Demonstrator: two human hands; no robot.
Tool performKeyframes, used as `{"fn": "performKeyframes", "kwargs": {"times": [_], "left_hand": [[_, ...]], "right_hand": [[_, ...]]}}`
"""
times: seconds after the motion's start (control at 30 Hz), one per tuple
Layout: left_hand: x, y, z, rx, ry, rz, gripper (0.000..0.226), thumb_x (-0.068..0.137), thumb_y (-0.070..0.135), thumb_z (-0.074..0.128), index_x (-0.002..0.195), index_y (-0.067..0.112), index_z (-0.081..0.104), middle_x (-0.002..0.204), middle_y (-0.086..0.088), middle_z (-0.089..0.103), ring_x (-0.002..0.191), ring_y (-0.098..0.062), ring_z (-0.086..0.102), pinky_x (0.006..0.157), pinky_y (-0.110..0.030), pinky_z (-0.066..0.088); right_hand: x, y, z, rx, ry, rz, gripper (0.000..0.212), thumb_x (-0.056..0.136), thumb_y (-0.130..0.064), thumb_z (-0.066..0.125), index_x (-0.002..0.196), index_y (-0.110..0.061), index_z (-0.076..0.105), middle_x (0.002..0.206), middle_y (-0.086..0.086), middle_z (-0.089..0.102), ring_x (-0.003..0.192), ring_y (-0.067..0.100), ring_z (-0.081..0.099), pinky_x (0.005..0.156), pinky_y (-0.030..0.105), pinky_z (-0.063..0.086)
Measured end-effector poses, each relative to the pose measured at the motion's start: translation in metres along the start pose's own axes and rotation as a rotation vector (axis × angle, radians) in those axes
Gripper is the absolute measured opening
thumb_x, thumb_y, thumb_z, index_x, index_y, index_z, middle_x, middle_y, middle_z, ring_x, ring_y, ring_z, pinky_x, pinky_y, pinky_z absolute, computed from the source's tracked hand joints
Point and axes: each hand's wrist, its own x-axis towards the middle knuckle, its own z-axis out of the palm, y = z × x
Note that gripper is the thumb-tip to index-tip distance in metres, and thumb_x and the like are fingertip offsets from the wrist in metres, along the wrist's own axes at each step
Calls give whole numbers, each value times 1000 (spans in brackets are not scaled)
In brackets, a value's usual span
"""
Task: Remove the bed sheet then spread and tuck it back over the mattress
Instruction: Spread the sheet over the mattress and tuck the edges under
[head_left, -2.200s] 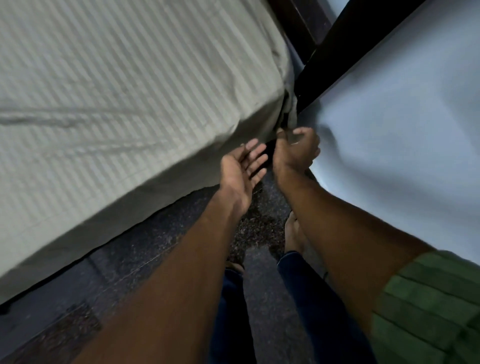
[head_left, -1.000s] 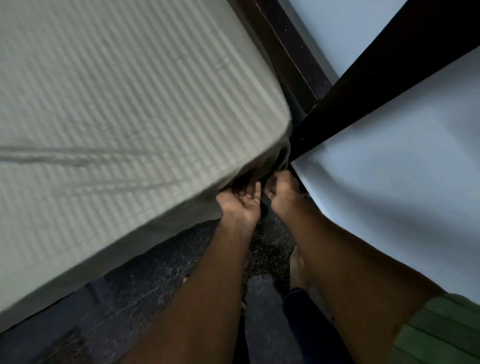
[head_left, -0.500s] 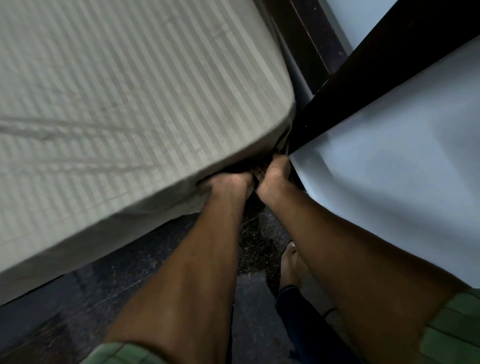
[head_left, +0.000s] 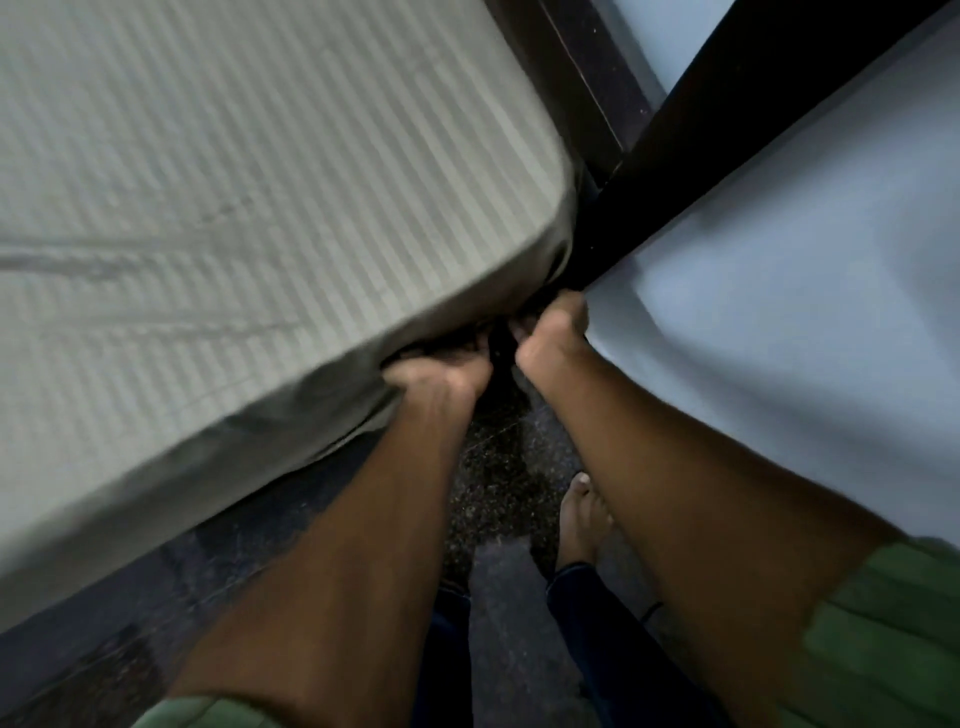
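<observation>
under mattress corner, left hand and right hand pushed pale striped cotton bed sheet; fingers hidden, grip unclear. best tucked deep, taut, smoothing corner fold.
</observation>
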Motion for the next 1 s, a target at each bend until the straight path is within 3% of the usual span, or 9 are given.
{"fn": "performKeyframes", "kwargs": {"times": [0.13, 0.23, 0.3, 0.4, 0.47, 0.63, 0.8, 0.9, 1.0], "left_hand": [[-20, -10, -32, 280, -12, 20, 70, 96, 53, 22, 144, 13, 52, 142, -16, 59, 137, -28, 52, 119, -41, 28], [-23, -6, -43, 382, 46, 26, 67, 99, 54, 25, 143, 13, 55, 141, -12, 61, 138, -24, 52, 116, -39, 31], [-20, -5, -43, 389, 52, 35, 65, 100, 53, 26, 142, 13, 57, 140, -11, 63, 135, -23, 53, 113, -38, 34], [-14, -1, -40, 355, 10, 33, 64, 99, 51, 28, 141, 12, 58, 139, -12, 63, 132, -24, 55, 106, -38, 36], [-11, 0, -41, 316, 10, 35, 65, 99, 51, 28, 142, 11, 57, 140, -12, 63, 133, -24, 55, 108, -39, 36], [-9, 4, -44, 146, 17, 45, 74, 98, 58, 19, 145, 10, 51, 146, -16, 56, 135, -29, 52, 109, -44, 39], [-13, 12, 2, -90, 7, 0, 82, 97, 75, 18, 143, 19, 55, 138, -15, 58, 133, -44, 49, 88, -60, 43], [-8, 10, 12, -121, -13, -5, 80, 93, 78, 21, 146, 28, 54, 152, -9, 51, 141, -43, 42, 107, -62, 36], [9, 14, -8, -78, -99, 24, 79, 94, 71, 22, 137, 19, 63, 138, -19, 63, 128, -46, 55, 108, -68, 38]], "right_hand": [[-18, 15, -63, -369, 91, -2, 27, 102, -16, 57, 127, -8, 59, 124, 10, 65, 113, 28, 64, 90, 36, 56], [-13, 19, -71, -439, 4, -17, 75, 94, -11, 68, 158, -23, 31, 145, 3, 50, 129, 28, 52, 108, 49, 47], [7, 21, -59, -389, -16, -39, 70, 94, -8, 66, 155, -24, 37, 139, 5, 57, 118, 26, 58, 95, 48, 55], [31, 22, -37, -280, 112, -181, 16, 95, -3, 63, 109, -4, 70, 93, 12, 72, 73, 22, 65, 55, 31, 55], [31, 26, -30, -294, 181, -251, 19, 95, -3, 61, 78, -9, 69, 71, 7, 69, 58, 20, 60, 51, 29, 54], [0, 26, -33, -111, -6, -132, 18, 98, -8, 49, 94, -15, 65, 96, 10, 67, 94, 25, 62, 79, 37, 56], [4, 8, 0, 57, -169, 1, 47, 95, -47, 34, 113, -21, 69, 138, 11, 63, 128, 36, 54, 114, 52, 39], [17, 7, 15, 99, -64, -74, 64, 89, -58, 38, 129, -15, 63, 147, 9, 57, 138, 37, 47, 119, 51, 35], [8, 3, 15, 156, -133, -83, 60, 86, -55, 42, 123, -16, 68, 144, 12, 60, 132, 39, 52, 118, 55, 36]]}}
